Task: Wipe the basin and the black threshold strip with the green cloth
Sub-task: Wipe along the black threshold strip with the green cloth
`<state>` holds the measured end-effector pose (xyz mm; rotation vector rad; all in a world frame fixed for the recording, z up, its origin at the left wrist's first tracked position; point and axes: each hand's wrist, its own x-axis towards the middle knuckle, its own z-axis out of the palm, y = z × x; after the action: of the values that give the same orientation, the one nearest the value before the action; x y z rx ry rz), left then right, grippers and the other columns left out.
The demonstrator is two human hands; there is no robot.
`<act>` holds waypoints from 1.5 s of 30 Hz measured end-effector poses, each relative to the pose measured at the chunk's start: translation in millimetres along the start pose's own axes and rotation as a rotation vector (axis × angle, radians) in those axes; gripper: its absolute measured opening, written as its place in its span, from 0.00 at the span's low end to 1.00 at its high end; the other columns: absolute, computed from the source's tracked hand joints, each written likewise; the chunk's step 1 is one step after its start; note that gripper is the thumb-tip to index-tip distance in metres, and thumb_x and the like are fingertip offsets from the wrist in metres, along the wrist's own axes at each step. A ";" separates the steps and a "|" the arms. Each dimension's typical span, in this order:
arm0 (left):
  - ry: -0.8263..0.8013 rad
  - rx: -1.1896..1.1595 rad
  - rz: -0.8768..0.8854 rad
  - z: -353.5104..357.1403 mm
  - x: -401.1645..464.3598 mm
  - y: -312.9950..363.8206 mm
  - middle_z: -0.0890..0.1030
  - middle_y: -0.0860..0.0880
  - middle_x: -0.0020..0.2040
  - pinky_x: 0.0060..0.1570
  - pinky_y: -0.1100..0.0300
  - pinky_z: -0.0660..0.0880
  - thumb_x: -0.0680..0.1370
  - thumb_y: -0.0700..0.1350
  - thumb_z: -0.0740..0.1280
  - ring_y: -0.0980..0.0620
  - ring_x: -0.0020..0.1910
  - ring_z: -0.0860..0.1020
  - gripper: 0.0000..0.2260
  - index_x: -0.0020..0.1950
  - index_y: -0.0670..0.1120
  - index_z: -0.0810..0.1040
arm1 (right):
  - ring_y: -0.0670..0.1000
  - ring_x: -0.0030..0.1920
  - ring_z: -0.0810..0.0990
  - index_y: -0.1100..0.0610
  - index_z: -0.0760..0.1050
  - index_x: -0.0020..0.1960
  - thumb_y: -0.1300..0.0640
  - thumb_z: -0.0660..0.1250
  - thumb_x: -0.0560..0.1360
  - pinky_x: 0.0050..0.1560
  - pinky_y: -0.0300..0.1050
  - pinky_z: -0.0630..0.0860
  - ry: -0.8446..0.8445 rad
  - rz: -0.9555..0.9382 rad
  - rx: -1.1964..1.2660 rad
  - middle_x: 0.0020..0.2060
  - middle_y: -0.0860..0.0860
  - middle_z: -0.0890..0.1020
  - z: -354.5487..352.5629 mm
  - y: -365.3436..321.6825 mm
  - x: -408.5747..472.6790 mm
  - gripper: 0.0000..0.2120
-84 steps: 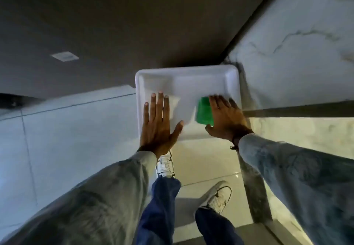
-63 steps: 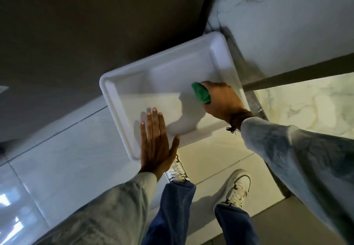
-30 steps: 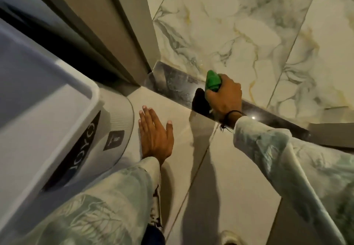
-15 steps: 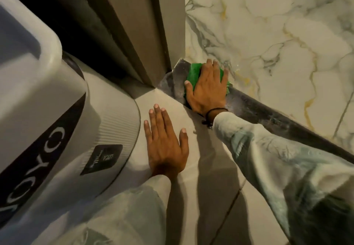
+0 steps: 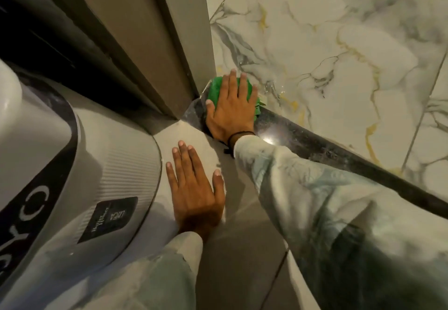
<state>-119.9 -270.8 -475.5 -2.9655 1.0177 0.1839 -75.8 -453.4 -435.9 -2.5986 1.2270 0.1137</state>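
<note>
My right hand lies flat on the green cloth, pressing it onto the upper end of the black threshold strip, right beside the door frame. The strip runs diagonally down to the right between the plain floor tile and the marble tile. Only the cloth's top and right edges show around my fingers. My left hand rests palm down on the plain floor tile, fingers spread, holding nothing. The white basin is not clearly in view.
A large white and grey appliance with a black band and labels fills the left side, close to my left hand. A beige door frame stands upright at top centre. Veined marble tile covers the upper right.
Earlier I was wiping the white basin; my view then swung to the threshold. Over the last second my right hand went from gripping the bunched cloth to pressing it flat on the strip's end.
</note>
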 end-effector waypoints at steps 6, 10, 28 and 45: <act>0.036 0.002 0.036 -1.7 -1.5 -2.2 0.52 0.36 0.87 0.84 0.37 0.52 0.85 0.61 0.42 0.37 0.86 0.52 0.37 0.86 0.37 0.51 | 0.58 0.83 0.45 0.58 0.48 0.83 0.41 0.48 0.82 0.81 0.63 0.48 -0.060 -0.366 -0.079 0.83 0.56 0.49 -4.7 46.2 -55.9 0.35; 0.019 -0.019 0.020 -5.5 -2.0 -0.8 0.52 0.37 0.87 0.84 0.37 0.51 0.84 0.61 0.41 0.37 0.86 0.52 0.37 0.86 0.37 0.52 | 0.58 0.83 0.47 0.58 0.49 0.83 0.42 0.50 0.82 0.82 0.61 0.48 -0.049 -0.172 -0.060 0.84 0.55 0.50 -15.4 87.1 -46.7 0.35; -0.020 -0.029 0.052 -4.5 -38.1 27.7 0.51 0.36 0.87 0.84 0.39 0.54 0.84 0.61 0.44 0.35 0.86 0.52 0.37 0.86 0.37 0.48 | 0.58 0.83 0.45 0.58 0.46 0.83 0.41 0.48 0.82 0.81 0.63 0.46 0.028 0.037 -0.051 0.84 0.55 0.48 -13.7 97.4 -88.9 0.35; 0.016 -0.049 0.074 -4.1 -39.0 26.2 0.50 0.36 0.87 0.85 0.39 0.51 0.84 0.62 0.46 0.35 0.86 0.51 0.37 0.86 0.37 0.48 | 0.55 0.84 0.43 0.54 0.46 0.83 0.41 0.48 0.83 0.82 0.61 0.48 0.038 0.033 -0.040 0.84 0.52 0.47 -2.1 196.2 -205.4 0.34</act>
<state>-166.1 -267.9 -466.2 -2.9794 1.1423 0.1878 -357.8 -419.7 -436.5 -2.6264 1.2940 0.0964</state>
